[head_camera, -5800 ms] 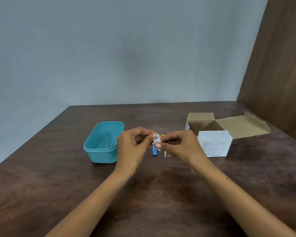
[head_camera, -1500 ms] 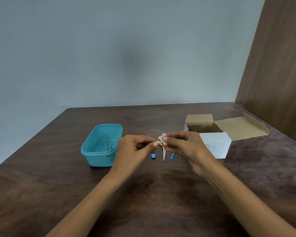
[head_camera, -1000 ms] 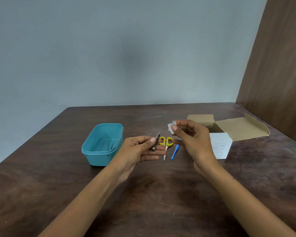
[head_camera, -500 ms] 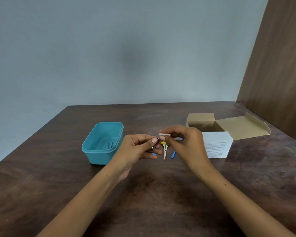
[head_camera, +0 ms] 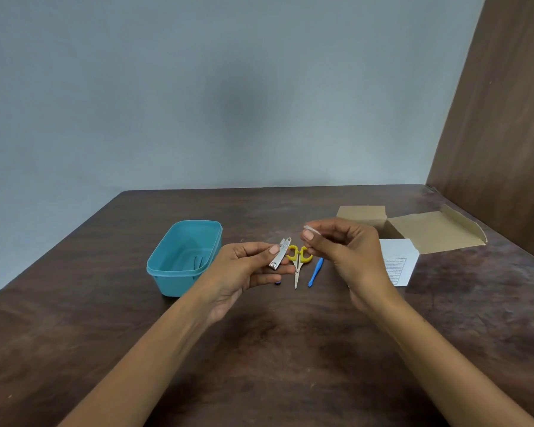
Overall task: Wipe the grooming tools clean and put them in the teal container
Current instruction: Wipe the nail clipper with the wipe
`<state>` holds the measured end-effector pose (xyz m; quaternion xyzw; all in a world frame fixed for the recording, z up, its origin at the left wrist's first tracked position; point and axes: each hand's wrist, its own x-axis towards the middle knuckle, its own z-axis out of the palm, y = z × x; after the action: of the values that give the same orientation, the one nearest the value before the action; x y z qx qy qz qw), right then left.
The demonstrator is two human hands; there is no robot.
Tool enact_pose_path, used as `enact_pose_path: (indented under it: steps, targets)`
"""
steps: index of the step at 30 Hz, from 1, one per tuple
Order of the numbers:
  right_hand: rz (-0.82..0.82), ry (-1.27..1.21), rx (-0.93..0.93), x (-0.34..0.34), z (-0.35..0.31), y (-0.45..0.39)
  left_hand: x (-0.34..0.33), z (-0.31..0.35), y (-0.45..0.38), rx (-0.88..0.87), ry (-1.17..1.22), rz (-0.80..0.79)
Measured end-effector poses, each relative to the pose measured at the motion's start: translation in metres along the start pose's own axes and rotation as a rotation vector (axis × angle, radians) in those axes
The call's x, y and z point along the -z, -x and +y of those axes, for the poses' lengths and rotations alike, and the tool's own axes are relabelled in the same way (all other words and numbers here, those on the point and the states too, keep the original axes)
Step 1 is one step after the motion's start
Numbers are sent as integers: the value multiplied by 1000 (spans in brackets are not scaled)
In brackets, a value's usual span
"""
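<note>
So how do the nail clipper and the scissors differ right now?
The nail clipper is pinched in the left hand, above the table; the scissors lie on the table. The clipper is bare silver metal; the scissors have yellow handle loops. Both are small metal tools outside the teal container.

Nail clipper (head_camera: 280,253) in left hand (head_camera: 244,272), white wipe (head_camera: 311,230) in right hand (head_camera: 344,254), beside teal container (head_camera: 167,280).
</note>
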<state>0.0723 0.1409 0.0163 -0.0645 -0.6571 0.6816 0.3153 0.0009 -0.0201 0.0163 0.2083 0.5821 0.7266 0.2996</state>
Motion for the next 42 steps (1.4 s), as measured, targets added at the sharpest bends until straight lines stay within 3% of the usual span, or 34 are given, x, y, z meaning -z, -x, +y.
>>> enact_pose_path:
  steps: [4,10,17,22,27,32,36,42]
  targets:
    - [54,277,235,-3,0,4,-1,1,0,22,59,12]
    - [-68,565,493,-10,7,9,0,-1,-1,32,71,-17]
    - [-189,675,565,-8,7,8,5,-2,-2,12,86,22]
    - [-81,632,565,-7,7,6,3,-4,-2,8,24,-18]
    - [-215,594,485,-8,6,6,7,-5,-2,11,-4,23]
    - [-89,516,413,-4,9,4,5,-4,-3,36,16,-23]
    - [-125,449,306,-5,8,1,4,-2,-3,26,90,-24]
    - [-129,63,28,-3,5,-1,6,-1,-5,31,141,42]
